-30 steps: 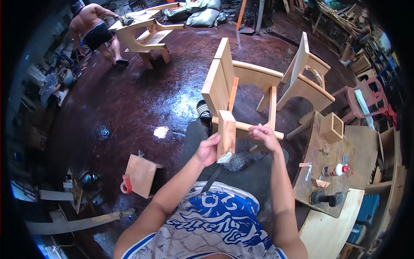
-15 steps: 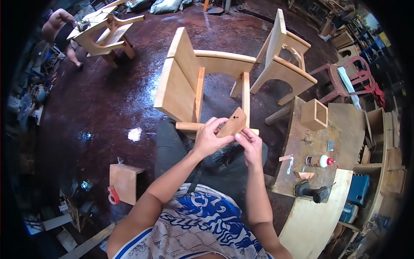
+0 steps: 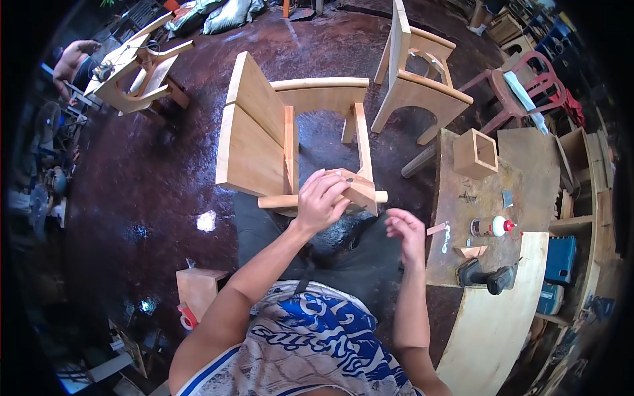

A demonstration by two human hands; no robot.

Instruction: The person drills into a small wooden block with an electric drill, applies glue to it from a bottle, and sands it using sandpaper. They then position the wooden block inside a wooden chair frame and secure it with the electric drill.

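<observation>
My left hand [image 3: 322,201] is closed on a small angled wooden block [image 3: 360,190] with a dark hole in its face. The block is held over the front rail [image 3: 281,201] of a wooden chair frame [image 3: 254,145] that stands before my knees; whether they touch I cannot tell. To the right of the block, my right hand [image 3: 408,232] hangs apart from it, fingers loosely bent and nothing visible in them. Nearest to that hand is a thin wood strip [image 3: 436,229] at the worktable's edge, beside a white smear of glue.
The low worktable [image 3: 449,191] on my right bears a square wooden box [image 3: 477,155], a glue bottle [image 3: 490,227], a wood wedge [image 3: 471,251] and a cordless drill [image 3: 485,276]. Another wooden chair [image 3: 422,92] and a red plastic chair [image 3: 522,92] stand beyond. A person [image 3: 74,66] works far left.
My right hand has let go of the wooden block and moved right, towards the worktable. The left hand keeps the block, now turned lower and flatter. The view has shifted slightly.
</observation>
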